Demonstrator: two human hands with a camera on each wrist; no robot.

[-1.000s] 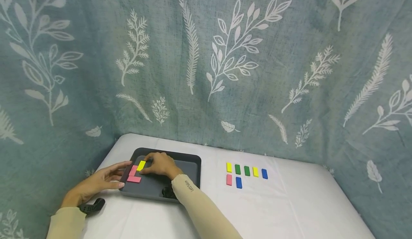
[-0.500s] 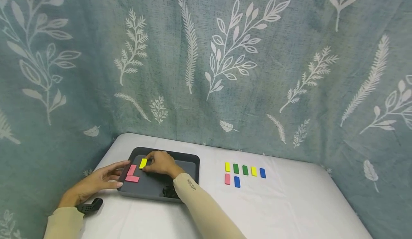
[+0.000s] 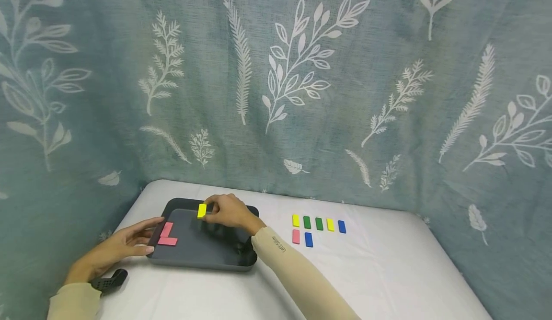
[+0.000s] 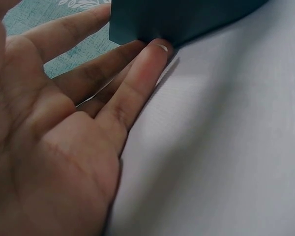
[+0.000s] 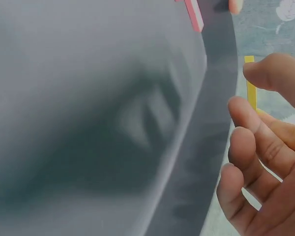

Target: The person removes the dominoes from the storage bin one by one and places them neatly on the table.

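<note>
My right hand (image 3: 230, 211) pinches a small yellow rectangular block (image 3: 201, 211) over the far part of the dark grey tray (image 3: 202, 263). In the right wrist view the yellow block (image 5: 251, 93) shows edge-on, gripped by thumb and fingers. Two pink blocks lie inside the tray at its left side: one slanted (image 3: 166, 229), one crosswise (image 3: 167, 241) in front of it. My left hand (image 3: 114, 249) rests at the tray's left edge, fingers fairly straight. From the left wrist, its fingertips touch the tray's outer wall (image 4: 187, 22).
Right of the tray, several blocks lie in two rows on the white cloth (image 3: 366, 272): yellow (image 3: 295, 221), green (image 3: 307, 222) and blue (image 3: 342, 227) ones behind, a pink one (image 3: 295, 237) and a blue one (image 3: 308, 240) in front. A patterned curtain (image 3: 258, 157) hangs behind.
My right hand has lifted the yellow block away from beside the pink blocks, moving it right and toward the tray's far side. The left hand stays at the tray's edge.
</note>
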